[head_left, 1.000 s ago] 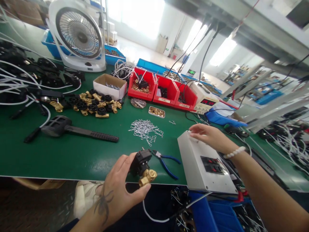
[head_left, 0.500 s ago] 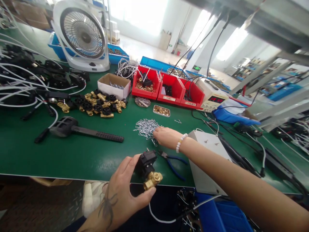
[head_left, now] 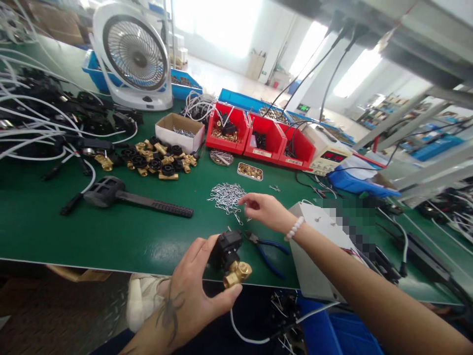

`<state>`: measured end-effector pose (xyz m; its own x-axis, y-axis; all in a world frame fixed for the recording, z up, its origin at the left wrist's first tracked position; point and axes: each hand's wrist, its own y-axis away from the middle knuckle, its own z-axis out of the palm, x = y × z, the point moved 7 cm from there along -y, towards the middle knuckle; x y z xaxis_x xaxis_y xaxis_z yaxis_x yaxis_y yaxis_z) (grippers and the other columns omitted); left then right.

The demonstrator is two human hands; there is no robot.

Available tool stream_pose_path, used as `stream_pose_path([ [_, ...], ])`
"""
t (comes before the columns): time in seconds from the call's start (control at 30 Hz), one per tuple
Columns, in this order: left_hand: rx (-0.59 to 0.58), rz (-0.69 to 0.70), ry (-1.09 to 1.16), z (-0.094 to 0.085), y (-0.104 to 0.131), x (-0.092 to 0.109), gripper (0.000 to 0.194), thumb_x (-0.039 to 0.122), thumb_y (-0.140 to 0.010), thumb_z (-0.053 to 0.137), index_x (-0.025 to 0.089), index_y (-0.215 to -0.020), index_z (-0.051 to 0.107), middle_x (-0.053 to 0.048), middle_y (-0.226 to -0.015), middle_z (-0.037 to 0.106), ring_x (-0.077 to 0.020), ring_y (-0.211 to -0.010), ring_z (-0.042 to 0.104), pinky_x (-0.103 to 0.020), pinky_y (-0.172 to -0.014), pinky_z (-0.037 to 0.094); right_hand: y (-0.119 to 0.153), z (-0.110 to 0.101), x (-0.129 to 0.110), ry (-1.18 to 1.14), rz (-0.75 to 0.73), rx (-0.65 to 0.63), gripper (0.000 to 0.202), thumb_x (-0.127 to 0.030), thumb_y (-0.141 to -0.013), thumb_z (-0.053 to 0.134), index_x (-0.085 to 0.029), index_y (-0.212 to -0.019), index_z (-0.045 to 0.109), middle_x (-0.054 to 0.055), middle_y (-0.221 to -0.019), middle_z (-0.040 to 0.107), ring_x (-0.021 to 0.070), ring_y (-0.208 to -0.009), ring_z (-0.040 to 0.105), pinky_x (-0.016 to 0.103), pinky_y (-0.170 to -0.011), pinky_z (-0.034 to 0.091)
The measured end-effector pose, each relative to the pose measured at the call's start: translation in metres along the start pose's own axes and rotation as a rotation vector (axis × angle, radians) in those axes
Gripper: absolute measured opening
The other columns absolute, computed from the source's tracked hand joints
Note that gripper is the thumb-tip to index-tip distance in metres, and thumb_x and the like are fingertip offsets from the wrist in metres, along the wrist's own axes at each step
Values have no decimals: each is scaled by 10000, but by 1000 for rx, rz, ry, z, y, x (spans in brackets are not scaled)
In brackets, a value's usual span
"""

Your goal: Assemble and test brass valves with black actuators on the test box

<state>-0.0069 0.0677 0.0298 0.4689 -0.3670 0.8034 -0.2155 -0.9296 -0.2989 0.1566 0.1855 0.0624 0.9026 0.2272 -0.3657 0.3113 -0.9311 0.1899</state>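
My left hand [head_left: 199, 291] grips a valve [head_left: 231, 259] with a black plastic top and a brass body, held over the front edge of the green table [head_left: 111, 236]. My right hand [head_left: 264, 209] hovers just right of a pile of small metal clips [head_left: 226, 195], fingers pinched together; whether a clip is between them I cannot tell. Blue-handled pliers [head_left: 268, 249] lie on the table between my two hands. A white box [head_left: 318, 251] sits under my right forearm.
Several brass-and-black valves [head_left: 158, 160] lie at back left beside a cardboard box [head_left: 179, 132]. A black handle tool [head_left: 136, 197], a white fan [head_left: 135, 56], red bins [head_left: 258, 138], a brass-parts tray [head_left: 250, 171] and white cables [head_left: 40, 128] surround the work area.
My right hand left the white box, reached left to the clip pile, and has now lifted slightly back from it. My left hand keeps the valve steady.
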Motion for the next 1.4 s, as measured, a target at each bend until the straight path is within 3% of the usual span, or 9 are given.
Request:
stream_pose_path([
  [0.2, -29, -14, 52, 1, -3, 8, 592, 284, -733, 660, 249, -1291, 467, -32, -1029, 548, -221, -920, 572, -377, -845, 526, 46, -24, -14, -467, -20, 103, 285, -379, -923, 512, -155, -997, 672, 9, -777, 654, 105, -622, 596, 262, -633, 523],
  [0.33, -45, -13, 79, -1, -2, 17, 621, 276, -727, 672, 253, -1313, 466, -40, -1067, 542, -227, -960, 567, -399, -871, 537, 73, -25, -30, -833, -20, 41, 200, -360, -881, 629, -177, -870, 706, -13, -709, 660, 90, -590, 592, 232, -607, 511],
  [0.47, -45, 8, 130, -5, -1, 27, 688, 266, -713, 697, 249, -1352, 443, -46, -1091, 517, -229, -979, 580, -423, -910, 556, 92, -29, -47, -759, -22, 12, 127, -243, -904, 617, -215, -999, 697, -33, -784, 704, 92, -716, 665, 195, -680, 538],
  [0.63, -13, 52, 133, -11, -2, 39, 733, 249, -689, 700, 261, -1369, 427, -43, -1085, 509, -221, -948, 601, -410, -874, 594, 107, -42, -68, -438, -142, 149, 145, -97, -875, 628, -228, -835, 674, -62, -808, 696, 61, -754, 651, 132, -686, 501],
  [0.73, -1, 87, 119, -13, -2, 47, 741, 237, -666, 694, 253, -1362, 439, -39, -1053, 524, -218, -917, 596, -401, -839, 607, 115, -45, -80, -280, -241, 211, 183, -60, -885, 602, -219, -864, 690, -39, -875, 697, 59, -807, 651, 117, -726, 494],
  [0.87, 44, 122, 78, -13, 0, 52, 727, 248, -657, 674, 221, -1351, 458, -49, -1029, 546, -225, -909, 577, -399, -813, 605, 120, -44, -88, -174, -268, 220, 196, -48, -900, 573, -204, -890, 691, -15, -886, 683, 71, -783, 651, 129, -685, 496],
  [1.13, 72, 189, 4, -16, 0, 56, 699, 274, -675, 661, 156, -1339, 477, -71, -1050, 566, -231, -941, 559, -380, -816, 569, 123, -44, -96, -78, -312, 141, 219, 3, -855, 582, -186, -855, 691, -5, -830, 657, 99, -669, 627, 180, -594, 500],
  [1.33, -21, 151, -10, -9, -2, 43, 703, 266, -678, 709, 182, -1336, 475, -66, -1060, 568, -239, -963, 572, -388, -841, 553, 125, -26, -93, -156, -359, 263, 226, -41, -922, 495, -178, -900, 674, 15, -892, 678, 120, -792, 639, 203, -678, 527],
  [1.4, -52, 104, 4, -6, -3, 33, 696, 264, -682, 714, 212, -1333, 474, -55, -1060, 569, -238, -964, 578, -383, -836, 550, 122, -19, -83, -191, -335, 283, 184, -116, -940, 526, -194, -1016, 674, 23, -951, 679, 124, -824, 650, 216, -721, 548],
])
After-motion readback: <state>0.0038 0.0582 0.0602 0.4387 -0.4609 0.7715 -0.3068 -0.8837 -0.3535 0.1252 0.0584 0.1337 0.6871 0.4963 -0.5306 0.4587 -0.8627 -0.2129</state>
